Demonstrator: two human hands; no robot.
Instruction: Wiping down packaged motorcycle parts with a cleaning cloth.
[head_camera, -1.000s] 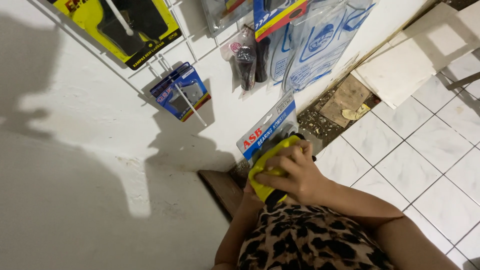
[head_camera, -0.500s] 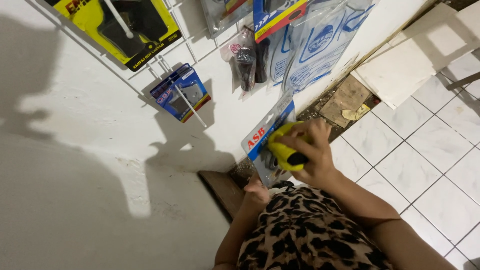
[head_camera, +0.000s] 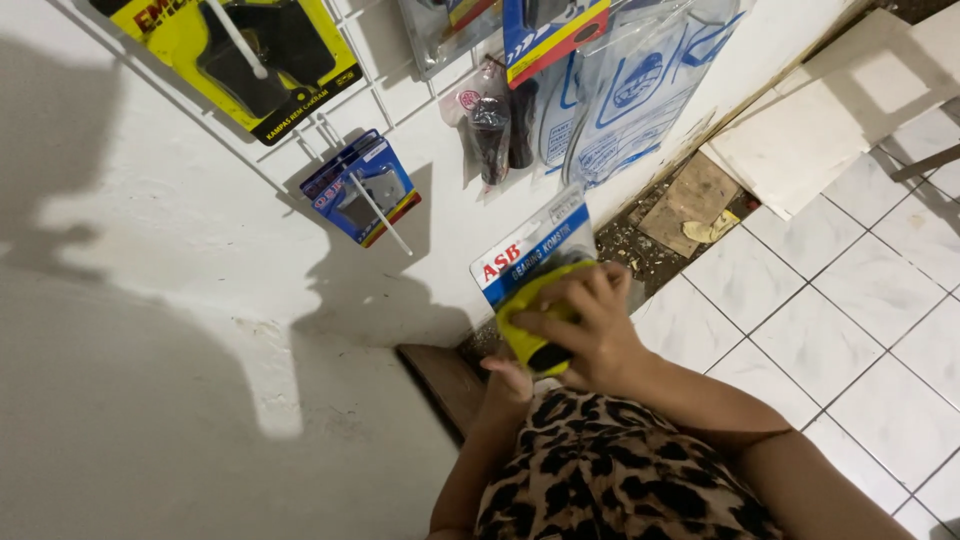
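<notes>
One yellow-and-black packet (head_camera: 535, 335), right hand (head_camera: 590, 330) with fingers (head_camera: 560, 322) curled tight around it, just below the white wire rack (head_camera: 400, 95). One clear blue-topped bag (head_camera: 530, 250) sits behind it. Left hand (head_camera: 510, 380) underneath, grip unclear.

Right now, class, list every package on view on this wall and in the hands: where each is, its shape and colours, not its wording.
Yellow-and-black carded pack: top left, hung on a white peg.
Small blue blister pack: below it, on another peg.
Clear bag of dark parts: top centre.
Clear printed blue-and-white bags: top right of centre.
Blue, white and red flat packet: held at the right hand, with a yellow-and-black object.
</notes>
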